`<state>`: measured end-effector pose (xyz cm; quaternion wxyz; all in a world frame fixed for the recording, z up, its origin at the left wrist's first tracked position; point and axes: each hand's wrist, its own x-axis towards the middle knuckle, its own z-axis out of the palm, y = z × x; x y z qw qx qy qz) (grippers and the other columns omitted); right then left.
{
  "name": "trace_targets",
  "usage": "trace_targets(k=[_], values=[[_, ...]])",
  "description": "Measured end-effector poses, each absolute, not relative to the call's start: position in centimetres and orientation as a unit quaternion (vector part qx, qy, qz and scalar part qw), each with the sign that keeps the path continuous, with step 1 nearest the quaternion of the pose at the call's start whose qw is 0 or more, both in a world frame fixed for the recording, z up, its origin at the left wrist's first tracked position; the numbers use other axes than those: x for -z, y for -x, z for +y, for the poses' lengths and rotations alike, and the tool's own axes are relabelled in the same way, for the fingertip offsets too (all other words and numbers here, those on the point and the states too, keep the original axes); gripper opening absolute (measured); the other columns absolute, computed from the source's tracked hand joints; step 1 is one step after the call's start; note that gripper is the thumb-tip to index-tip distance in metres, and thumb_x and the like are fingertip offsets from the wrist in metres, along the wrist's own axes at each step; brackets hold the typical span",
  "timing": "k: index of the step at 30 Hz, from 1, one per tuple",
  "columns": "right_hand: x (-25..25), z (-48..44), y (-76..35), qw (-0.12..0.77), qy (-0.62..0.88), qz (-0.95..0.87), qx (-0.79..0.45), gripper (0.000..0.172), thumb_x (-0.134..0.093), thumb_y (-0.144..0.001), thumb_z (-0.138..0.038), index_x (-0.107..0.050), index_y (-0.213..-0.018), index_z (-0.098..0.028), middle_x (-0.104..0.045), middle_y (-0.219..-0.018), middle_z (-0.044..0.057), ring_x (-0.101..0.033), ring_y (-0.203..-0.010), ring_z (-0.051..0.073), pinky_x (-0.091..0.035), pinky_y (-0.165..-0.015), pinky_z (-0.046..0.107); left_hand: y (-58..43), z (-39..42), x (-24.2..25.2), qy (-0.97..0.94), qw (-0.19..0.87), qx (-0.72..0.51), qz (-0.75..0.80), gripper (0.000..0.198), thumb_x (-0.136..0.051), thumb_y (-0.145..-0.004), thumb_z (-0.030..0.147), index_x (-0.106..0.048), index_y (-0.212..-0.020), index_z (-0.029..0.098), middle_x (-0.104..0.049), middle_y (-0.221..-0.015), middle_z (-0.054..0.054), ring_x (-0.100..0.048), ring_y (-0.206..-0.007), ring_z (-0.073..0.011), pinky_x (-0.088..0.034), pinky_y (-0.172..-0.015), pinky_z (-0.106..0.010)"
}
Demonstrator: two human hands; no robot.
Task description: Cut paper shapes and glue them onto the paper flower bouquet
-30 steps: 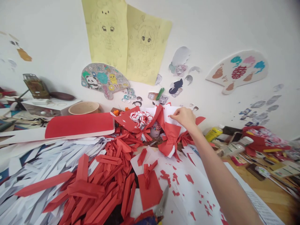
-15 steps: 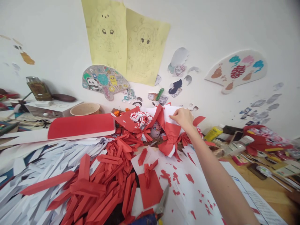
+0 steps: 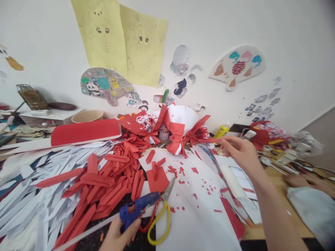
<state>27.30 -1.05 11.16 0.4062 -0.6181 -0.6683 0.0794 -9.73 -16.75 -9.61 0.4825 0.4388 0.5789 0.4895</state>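
Currently the left hand (image 3: pixel 121 233) is gripping a blue plastic glue gun (image 3: pixel 138 209) near the front edge of the bench (image 3: pixel 277 198), with a long whitish glue stick (image 3: pixel 89 230) trailing from its rear toward the front left corner. Its nozzle is pointing away from the person, toward the pivot of a pair of steel-bladed scissors (image 3: pixel 160 223) with one yellow and one red handle. These are lying partly on large white paper sheets (image 3: pixel 199 223) strewn with small red paper scraps (image 3: pixel 209 188). Just beyond the nozzle, a red paper square (image 3: pixel 158 180) is lying flat.

Meanwhile the right hand (image 3: pixel 240 151) is hovering toward the right edge with its fingers bent, their tips meeting a thin red strip (image 3: pixel 210 140); whether they are pinching it, one cannot tell. The strip is reaching left to a red-wrapped bouquet with red-and-white paper petals (image 3: pixel 202 133), which is leaning beside a white paper cone with a red wrap (image 3: pixel 183 116) near the bench's back edge.

Toward the left edge, folded red paper strips (image 3: pixel 101 181) are piling up beside loose white paper strips (image 3: pixel 60 174). Near the right edge, another person's blurred hand (image 3: pixel 318 183) is showing.
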Motion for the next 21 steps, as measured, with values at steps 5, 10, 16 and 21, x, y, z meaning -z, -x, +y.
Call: trace_targets(k=[5,10,16,21], values=[[-3.3,-9.8,-32.8,0.386,0.664,-0.624,-0.145,0.038,-0.060,-0.084,-0.049,-0.071,-0.107,-0.020,-0.067,-0.066,0.001,-0.056,-0.051,0.015,-0.043,-0.050,0.026,10.1,-15.8,8.5,-0.510,0.490,-0.446,0.549,0.050,-0.063,-0.077,0.061,-0.050,-0.056,0.019,-0.048,-0.045,0.004,-0.042,-0.043,-0.0106,-0.034,-0.045,-0.023],[4.7,-13.8,-33.9,0.346,0.674,-0.630,-0.172,0.036,-0.054,-0.086,-0.048,-0.075,-0.096,-0.020,-0.075,-0.089,0.008,-0.063,-0.067,0.021,-0.050,-0.062,0.032,9.7,-15.8,7.3,-0.549,0.456,-0.426,0.556,0.054,-0.059,-0.080,0.062,-0.046,-0.049,0.020,-0.045,-0.043,0.003,-0.041,-0.043,-0.0113,-0.033,-0.048,-0.024],[6.3,-13.6,-32.2,0.294,0.673,-0.665,-0.137,0.026,-0.050,-0.088,-0.035,-0.070,-0.098,-0.024,-0.072,-0.099,0.007,-0.066,-0.090,0.027,-0.049,-0.080,0.040,9.1,-16.1,7.1,-0.565,0.432,-0.422,0.562,0.052,-0.054,-0.087,0.057,-0.044,-0.051,0.020,-0.045,-0.047,0.003,-0.042,-0.048,-0.0125,-0.032,-0.051,-0.024],[5.9,-11.4,-31.3,0.275,0.685,-0.670,-0.083,0.022,-0.047,-0.089,-0.030,-0.068,-0.094,-0.024,-0.070,-0.094,0.005,-0.065,-0.088,0.026,-0.046,-0.075,0.037,9.3,-16.0,7.3,-0.559,0.432,-0.414,0.574,0.052,-0.055,-0.086,0.058,-0.044,-0.051,0.021,-0.045,-0.047,0.004,-0.043,-0.049,-0.0133,-0.034,-0.053,-0.025]])
